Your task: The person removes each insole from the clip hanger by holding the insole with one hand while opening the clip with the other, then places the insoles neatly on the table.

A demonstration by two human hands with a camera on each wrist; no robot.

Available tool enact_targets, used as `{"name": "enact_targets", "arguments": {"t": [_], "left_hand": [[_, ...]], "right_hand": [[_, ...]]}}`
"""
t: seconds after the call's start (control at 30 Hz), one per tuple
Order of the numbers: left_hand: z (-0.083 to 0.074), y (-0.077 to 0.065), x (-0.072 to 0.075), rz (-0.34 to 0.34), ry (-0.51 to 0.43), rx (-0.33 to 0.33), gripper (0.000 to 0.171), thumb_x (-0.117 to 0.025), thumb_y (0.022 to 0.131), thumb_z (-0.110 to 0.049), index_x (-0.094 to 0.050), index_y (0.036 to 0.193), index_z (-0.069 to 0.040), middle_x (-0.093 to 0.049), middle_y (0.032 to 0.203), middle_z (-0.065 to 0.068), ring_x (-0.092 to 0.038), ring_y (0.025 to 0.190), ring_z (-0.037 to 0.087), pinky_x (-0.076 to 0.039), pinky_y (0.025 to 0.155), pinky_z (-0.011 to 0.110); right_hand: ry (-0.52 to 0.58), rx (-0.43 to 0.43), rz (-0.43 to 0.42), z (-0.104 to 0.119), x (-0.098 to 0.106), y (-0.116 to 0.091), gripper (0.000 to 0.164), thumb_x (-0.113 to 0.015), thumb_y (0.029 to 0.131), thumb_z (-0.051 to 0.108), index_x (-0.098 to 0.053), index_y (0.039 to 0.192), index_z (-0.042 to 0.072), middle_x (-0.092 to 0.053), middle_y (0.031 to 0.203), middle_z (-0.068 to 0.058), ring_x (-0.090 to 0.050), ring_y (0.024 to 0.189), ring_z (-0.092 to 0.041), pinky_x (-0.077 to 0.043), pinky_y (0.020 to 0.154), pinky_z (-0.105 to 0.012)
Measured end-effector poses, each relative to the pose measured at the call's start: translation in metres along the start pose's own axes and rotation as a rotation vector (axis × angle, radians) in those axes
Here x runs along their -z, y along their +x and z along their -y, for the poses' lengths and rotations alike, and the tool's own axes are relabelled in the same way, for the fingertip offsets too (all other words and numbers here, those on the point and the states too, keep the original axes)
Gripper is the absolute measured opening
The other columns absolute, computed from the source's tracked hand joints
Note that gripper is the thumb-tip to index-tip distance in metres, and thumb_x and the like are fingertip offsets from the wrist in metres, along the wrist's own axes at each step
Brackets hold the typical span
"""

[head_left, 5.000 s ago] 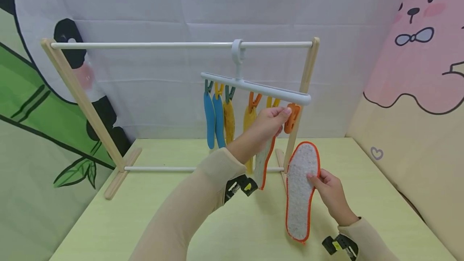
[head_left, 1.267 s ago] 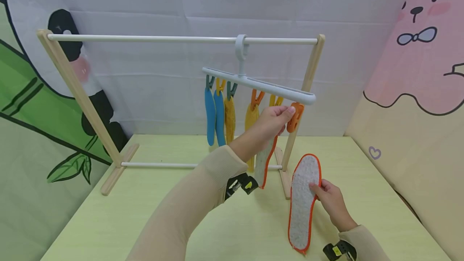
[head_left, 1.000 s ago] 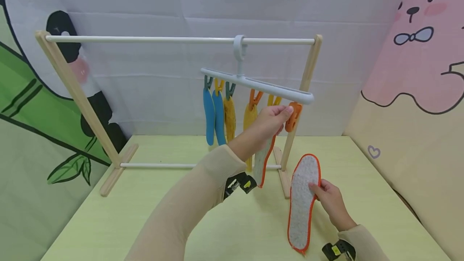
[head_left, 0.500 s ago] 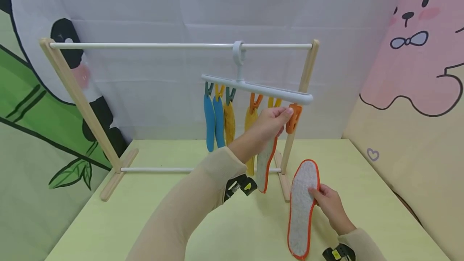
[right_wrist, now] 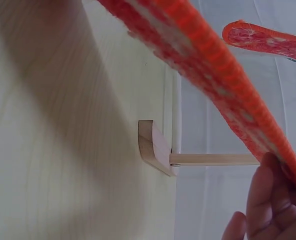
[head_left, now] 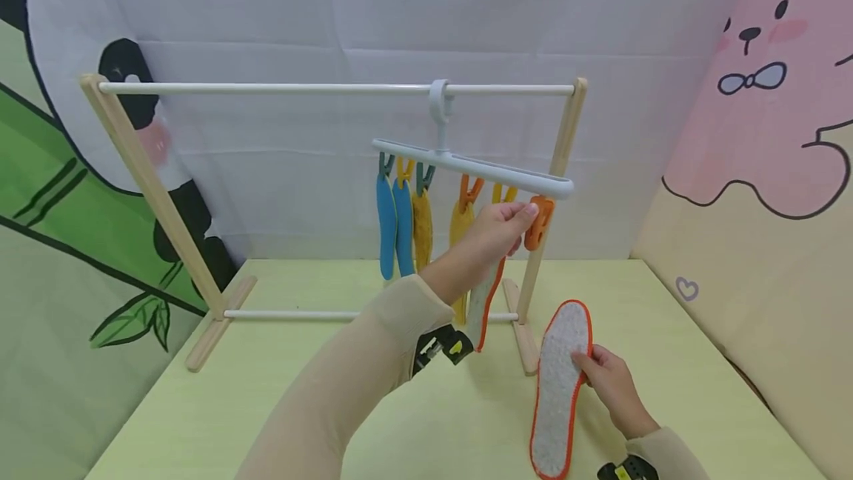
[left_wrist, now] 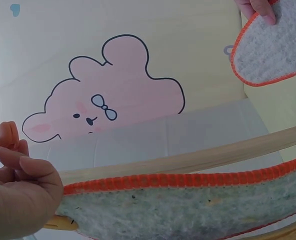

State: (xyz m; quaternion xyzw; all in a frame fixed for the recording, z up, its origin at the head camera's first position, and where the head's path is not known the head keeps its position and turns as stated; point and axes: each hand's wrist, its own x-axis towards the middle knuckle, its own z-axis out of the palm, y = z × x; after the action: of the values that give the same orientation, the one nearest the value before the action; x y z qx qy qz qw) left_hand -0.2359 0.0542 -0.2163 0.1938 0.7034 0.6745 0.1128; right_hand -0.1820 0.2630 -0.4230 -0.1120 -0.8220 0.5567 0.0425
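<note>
Below, right hand (head_left: 614,385) pinched grey insole (head_left: 558,398) by its orange-trimmed side edge, more length below grip than above, left hand (head_left: 489,241) pinched orange clothespin (head_left: 540,225) under hanger's (head_left: 473,165) right end.

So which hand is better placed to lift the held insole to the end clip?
Probably the right hand: it grips the insole by one edge, below the end clip. The left hand pinches that clip, so seems better suited to working it.

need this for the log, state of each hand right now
Left hand: closed, pinching the rightmost orange clip on the hanger.
Right hand: closed, holding a gray insole by its edge.
</note>
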Motion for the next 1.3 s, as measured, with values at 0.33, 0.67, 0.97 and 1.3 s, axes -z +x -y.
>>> {"name": "enact_targets", "arguments": {"t": [0.33,0.67,0.97,1.3], "left_hand": [[-0.001,-0.001,0.001,0.002,-0.021,-0.013,0.030,-0.048,0.102,-0.019,-0.060,0.110,0.007,-0.032,0.058,0.000,-0.027,0.051,0.011,-0.025,0.053,0.021],[-0.004,-0.003,0.002,-0.006,-0.006,0.013,0.029,-0.048,0.102,-0.020,-0.060,0.105,0.006,-0.033,0.058,0.000,-0.028,0.051,0.011,-0.025,0.052,0.021],[-0.002,-0.002,0.003,-0.012,-0.014,0.004,0.030,-0.048,0.102,-0.019,-0.061,0.110,0.006,-0.034,0.059,0.000,-0.028,0.051,0.011,-0.026,0.053,0.021],[0.003,0.000,0.003,0.011,0.004,-0.005,0.027,-0.047,0.102,-0.020,-0.060,0.101,0.004,-0.033,0.058,0.000,-0.027,0.050,0.011,-0.025,0.052,0.021]], "right_hand": [[0.009,0.004,0.007,0.000,0.001,-0.002,0.018,-0.054,0.095,0.009,-0.058,0.091,-0.007,-0.051,0.067,0.001,-0.047,0.063,-0.010,-0.041,0.063,-0.025],[0.000,-0.023,0.011,-0.004,0.003,0.001,0.025,-0.054,0.096,0.011,-0.058,0.104,-0.013,-0.057,0.070,0.003,-0.051,0.064,-0.009,-0.043,0.063,-0.026],[-0.011,-0.005,0.029,-0.007,0.007,0.007,0.025,-0.055,0.096,0.011,-0.058,0.102,-0.013,-0.057,0.070,0.003,-0.052,0.063,-0.008,-0.044,0.063,-0.025],[-0.043,-0.035,0.050,-0.017,0.018,0.008,0.020,-0.055,0.096,0.010,-0.059,0.094,-0.009,-0.056,0.067,0.003,-0.052,0.063,-0.009,-0.044,0.063,-0.025]]}}
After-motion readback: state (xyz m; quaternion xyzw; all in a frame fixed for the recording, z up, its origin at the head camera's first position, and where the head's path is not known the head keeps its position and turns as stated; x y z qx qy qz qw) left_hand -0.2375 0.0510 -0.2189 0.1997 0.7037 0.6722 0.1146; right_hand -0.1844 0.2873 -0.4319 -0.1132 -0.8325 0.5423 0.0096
